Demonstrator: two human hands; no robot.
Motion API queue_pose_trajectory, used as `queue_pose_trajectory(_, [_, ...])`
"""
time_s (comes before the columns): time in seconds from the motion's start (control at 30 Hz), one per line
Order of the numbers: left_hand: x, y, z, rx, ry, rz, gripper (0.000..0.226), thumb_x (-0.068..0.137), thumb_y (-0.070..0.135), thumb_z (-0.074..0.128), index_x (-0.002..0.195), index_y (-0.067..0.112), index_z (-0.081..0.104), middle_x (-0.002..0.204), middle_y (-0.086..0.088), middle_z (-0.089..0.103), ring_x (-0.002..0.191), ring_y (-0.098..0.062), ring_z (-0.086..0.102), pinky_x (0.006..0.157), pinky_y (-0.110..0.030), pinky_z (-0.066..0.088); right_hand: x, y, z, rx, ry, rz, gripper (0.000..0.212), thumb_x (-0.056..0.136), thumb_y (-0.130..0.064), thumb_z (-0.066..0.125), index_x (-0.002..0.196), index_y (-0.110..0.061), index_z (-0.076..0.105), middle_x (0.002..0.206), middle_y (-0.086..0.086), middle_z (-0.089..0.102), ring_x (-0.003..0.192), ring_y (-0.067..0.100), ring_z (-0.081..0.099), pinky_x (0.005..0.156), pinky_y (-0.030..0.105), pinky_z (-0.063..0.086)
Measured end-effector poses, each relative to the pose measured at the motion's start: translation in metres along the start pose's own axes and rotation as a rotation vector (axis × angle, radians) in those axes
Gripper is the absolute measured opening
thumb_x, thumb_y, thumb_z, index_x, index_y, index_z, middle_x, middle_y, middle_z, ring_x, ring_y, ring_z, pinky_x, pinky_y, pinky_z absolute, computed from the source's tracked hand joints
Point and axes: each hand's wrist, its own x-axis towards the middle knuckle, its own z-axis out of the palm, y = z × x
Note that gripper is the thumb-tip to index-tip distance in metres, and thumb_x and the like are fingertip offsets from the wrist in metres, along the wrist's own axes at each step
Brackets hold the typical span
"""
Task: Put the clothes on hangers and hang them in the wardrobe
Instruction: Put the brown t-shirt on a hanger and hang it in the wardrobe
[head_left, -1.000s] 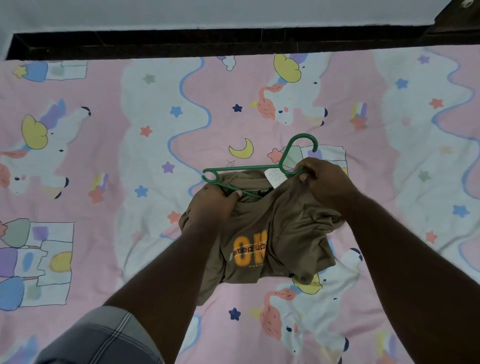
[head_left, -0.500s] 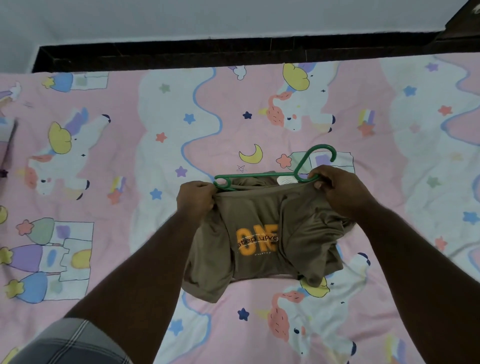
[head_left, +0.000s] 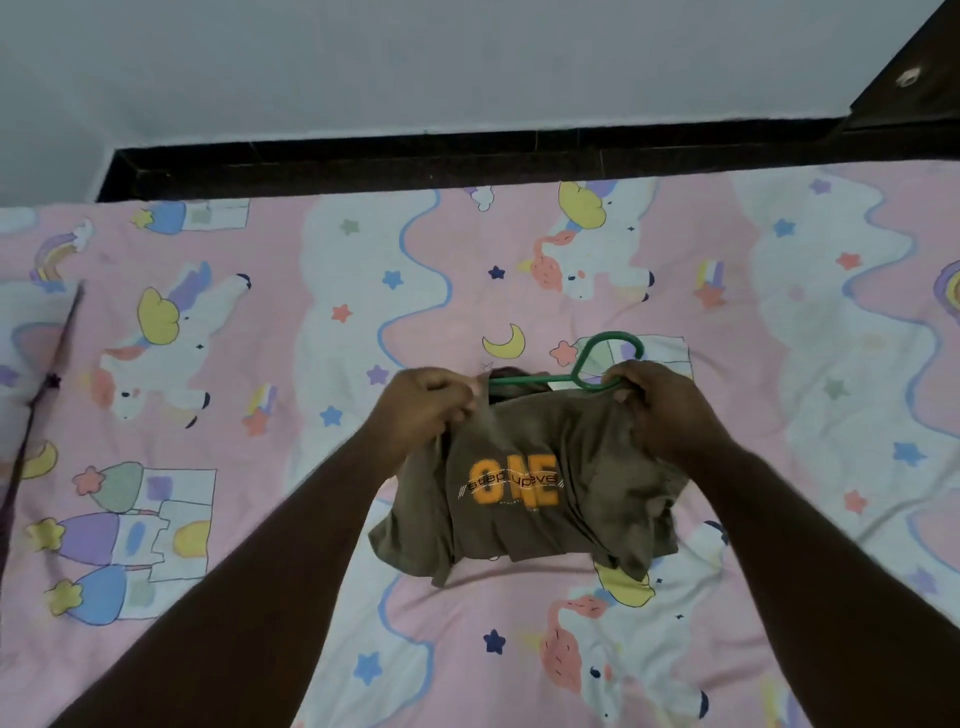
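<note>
An olive-brown T-shirt (head_left: 566, 452) with an orange "ONE" print lies bunched on the bed in the middle of the head view. A green plastic hanger (head_left: 587, 371) sits partly inside its neck, with the hook sticking out above the collar. My left hand (head_left: 423, 402) grips the shirt's left shoulder fabric and covers the hanger's left end. My right hand (head_left: 660, 402) grips the shirt's right shoulder together with the hanger just below the hook. The hanger's lower bar and right arm are hidden under the cloth.
The bed (head_left: 291, 322) has a pink sheet printed with unicorns, stars and moons. A dark bed frame (head_left: 467, 161) runs along the far side under a pale wall. A thin dark stick (head_left: 39, 405) lies at the left edge. Dark wooden furniture (head_left: 919, 78) shows at top right.
My left hand has pulled the shirt's left shoulder up over the hanger's left end, which showed before. The view has tilted upward, and the shirt front now lies flatter.
</note>
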Motion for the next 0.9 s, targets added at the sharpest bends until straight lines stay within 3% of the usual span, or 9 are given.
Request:
queue_pose_trajectory(0.07, [-0.016, 0.005, -0.004, -0.042, -0.046, 0.058, 0.013, 0.095, 0.009, 0.064, 0.096, 0.012, 0.077, 0.085, -0.003, 0.076, 0.071, -0.007, 0.067, 0.066, -0.019, 0.049, 0.001, -0.015, -0.006, 0.014, 0.004, -0.026, 0.026, 0.093, 0.003, 0.055, 0.112, -0.005, 0.070, 0.109, 0.012, 0.071, 0.101, 0.029, 0.063, 0.079, 0.022, 0.035])
queue_pose_trajectory(0.17, [-0.025, 0.003, -0.034, 0.221, 0.339, 0.256, 0.017, 0.093, 0.015, 0.066, 0.104, 0.026, 0.073, 0.109, 0.006, 0.073, 0.095, -0.007, 0.067, 0.088, -0.027, 0.050, -0.003, -0.038, -0.021, 0.028, 0.038, -0.061, 0.027, 0.094, 0.002, 0.054, 0.115, -0.005, 0.069, 0.113, 0.012, 0.070, 0.105, 0.029, 0.061, 0.079, 0.017, 0.031])
queue_pose_trajectory(0.27, [-0.038, 0.019, -0.059, 0.571, 0.185, 0.310, 0.042, 0.084, 0.049, 0.057, 0.120, 0.031, 0.070, 0.121, 0.005, 0.069, 0.115, -0.019, 0.061, 0.102, -0.042, 0.048, -0.008, -0.063, -0.040, 0.055, 0.065, -0.102, 0.027, 0.094, 0.003, 0.054, 0.115, -0.007, 0.069, 0.113, 0.009, 0.069, 0.105, 0.025, 0.060, 0.082, 0.017, 0.032])
queue_pose_trajectory(0.33, [-0.054, 0.043, -0.066, 0.729, 0.098, 0.319, 0.037, 0.086, 0.048, 0.052, 0.114, 0.033, 0.072, 0.109, 0.010, 0.072, 0.107, -0.017, 0.063, 0.096, -0.039, 0.050, -0.013, -0.085, -0.057, 0.061, 0.085, -0.124, 0.027, 0.094, 0.002, 0.054, 0.113, -0.010, 0.069, 0.111, 0.005, 0.068, 0.101, 0.019, 0.058, 0.082, 0.019, 0.033])
queue_pose_trajectory(0.47, [-0.083, 0.093, -0.086, 0.651, 0.174, 0.484, 0.016, 0.096, 0.014, 0.060, 0.106, 0.017, 0.073, 0.103, 0.005, 0.072, 0.097, -0.016, 0.062, 0.085, -0.029, 0.045, -0.020, -0.134, -0.101, 0.118, 0.171, -0.141, 0.030, 0.093, 0.001, 0.056, 0.114, -0.016, 0.070, 0.111, -0.006, 0.067, 0.103, 0.010, 0.057, 0.091, 0.025, 0.042])
queue_pose_trajectory(0.6, [-0.122, 0.145, -0.110, 0.649, 0.201, 0.597, 0.013, 0.099, 0.020, 0.058, 0.104, 0.020, 0.069, 0.102, 0.006, 0.066, 0.093, -0.013, 0.058, 0.076, -0.020, 0.041, -0.033, -0.186, -0.152, 0.192, 0.228, -0.158, 0.037, 0.091, -0.001, 0.061, 0.110, -0.031, 0.069, 0.103, -0.028, 0.063, 0.093, -0.014, 0.058, 0.084, 0.001, 0.037])
queue_pose_trajectory(0.7, [-0.157, 0.187, -0.128, 0.576, 0.225, 0.674, 0.010, 0.096, 0.019, 0.058, 0.095, 0.025, 0.067, 0.095, 0.011, 0.063, 0.082, -0.012, 0.062, 0.067, -0.024, 0.050, -0.044, -0.230, -0.189, 0.228, 0.281, -0.198, 0.039, 0.090, -0.002, 0.064, 0.108, -0.036, 0.068, 0.101, -0.028, 0.065, 0.094, -0.015, 0.059, 0.082, 0.003, 0.041])
queue_pose_trajectory(0.83, [-0.199, 0.242, -0.157, 0.608, 0.333, 0.858, 0.012, 0.093, 0.014, 0.059, 0.094, 0.023, 0.065, 0.094, 0.011, 0.062, 0.090, -0.005, 0.053, 0.076, -0.013, 0.039, -0.062, -0.287, -0.237, 0.260, 0.337, -0.258, 0.036, 0.090, 0.000, 0.064, 0.115, -0.025, 0.071, 0.096, -0.025, 0.065, 0.087, -0.017, 0.059, 0.079, 0.001, 0.040])
queue_pose_trajectory(0.9, [-0.218, 0.268, -0.167, 0.691, 0.304, 0.916, 0.013, 0.095, 0.013, 0.056, 0.097, 0.022, 0.065, 0.095, 0.007, 0.062, 0.091, -0.008, 0.051, 0.078, -0.019, 0.038, -0.070, -0.314, -0.258, 0.244, 0.351, -0.294, 0.035, 0.090, -0.002, 0.065, 0.115, -0.026, 0.071, 0.094, -0.025, 0.065, 0.086, -0.018, 0.058, 0.079, 0.000, 0.039])
